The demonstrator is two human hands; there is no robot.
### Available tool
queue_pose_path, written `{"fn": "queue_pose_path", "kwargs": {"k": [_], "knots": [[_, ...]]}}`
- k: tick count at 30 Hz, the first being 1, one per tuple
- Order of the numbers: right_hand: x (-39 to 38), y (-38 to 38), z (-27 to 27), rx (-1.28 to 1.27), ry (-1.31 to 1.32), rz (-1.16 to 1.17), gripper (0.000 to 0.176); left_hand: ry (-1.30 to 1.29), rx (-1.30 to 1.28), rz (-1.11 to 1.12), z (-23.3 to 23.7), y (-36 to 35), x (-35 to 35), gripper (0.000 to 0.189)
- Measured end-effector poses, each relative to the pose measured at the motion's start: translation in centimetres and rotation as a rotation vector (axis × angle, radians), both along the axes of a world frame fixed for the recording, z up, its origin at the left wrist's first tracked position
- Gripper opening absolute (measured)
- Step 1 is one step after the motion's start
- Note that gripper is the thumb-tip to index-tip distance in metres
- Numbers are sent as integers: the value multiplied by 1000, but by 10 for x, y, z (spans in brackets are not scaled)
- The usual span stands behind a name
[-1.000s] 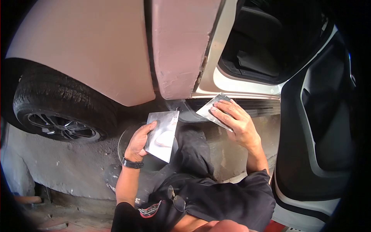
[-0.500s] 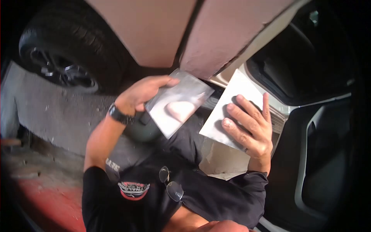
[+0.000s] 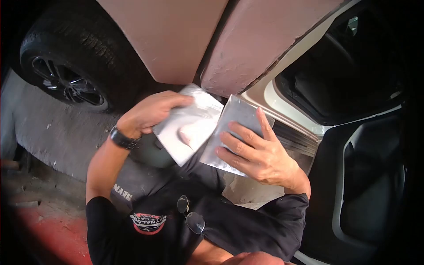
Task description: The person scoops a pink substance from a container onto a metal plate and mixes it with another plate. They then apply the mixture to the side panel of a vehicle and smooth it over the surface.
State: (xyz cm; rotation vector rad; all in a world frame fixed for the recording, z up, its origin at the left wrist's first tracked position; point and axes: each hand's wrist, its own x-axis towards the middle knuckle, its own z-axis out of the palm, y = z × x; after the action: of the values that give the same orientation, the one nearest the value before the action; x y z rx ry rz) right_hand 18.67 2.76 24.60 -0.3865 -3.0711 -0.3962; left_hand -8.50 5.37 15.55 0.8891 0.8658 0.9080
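Under the filler-coated panel (image 3: 247,57), near the tyre (image 3: 73,48), the left hand (image 3: 148,112) has its grip clamped on a putty-daubed plate (image 3: 194,123); the right hand (image 3: 260,157) has its grip clamped on a spreader (image 3: 234,117) just beside it.

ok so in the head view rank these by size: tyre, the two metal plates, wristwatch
1. tyre, clearly largest.
2. left plate and right plate: they look about alike and overlap, so no ranking between them.
3. wristwatch, smallest.

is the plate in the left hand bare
No, the plate in the left hand carries a pale pinkish blob of filler near its lower edge.
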Motion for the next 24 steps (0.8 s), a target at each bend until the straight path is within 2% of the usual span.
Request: {"fn": "queue_pose_path", "kwargs": {"k": [2,5,7,8,9,12,13,14,16,19,21,24], "knots": [[6,-3,8,0,-61,-43,37,-182,-104,33,-15,3,-17,38],[5,-15,29,117,86,-99,32,26,-17,54,-47,-2,-23,39],[3,-20,44,305,153,-195,30,76,-94,-82,-63,-3,-16,37],[1,-21,52,403,179,-237,30,23,-108,-200,-90,5,-15,38],[-3,-23,60,487,223,-300,30,48,-151,-151,-102,3,-8,38],[-7,-21,82,698,312,-389,28,-126,-246,-168,-142,5,1,33],[-7,-19,89,762,338,-403,28,-370,-306,-140,-156,5,8,31],[-10,-19,96,805,337,-428,29,-435,-350,-131,-171,5,8,31],[-17,-21,102,889,343,-456,31,-519,-396,-127,-174,2,9,31],[-25,-22,106,987,386,-431,31,-572,-336,-121,-177,6,2,31],[-23,-21,111,970,402,-370,30,-591,-347,-73,-176,9,1,32],[-27,-18,106,928,267,-402,30,-624,-388,-41,-180,9,1,33]]}}
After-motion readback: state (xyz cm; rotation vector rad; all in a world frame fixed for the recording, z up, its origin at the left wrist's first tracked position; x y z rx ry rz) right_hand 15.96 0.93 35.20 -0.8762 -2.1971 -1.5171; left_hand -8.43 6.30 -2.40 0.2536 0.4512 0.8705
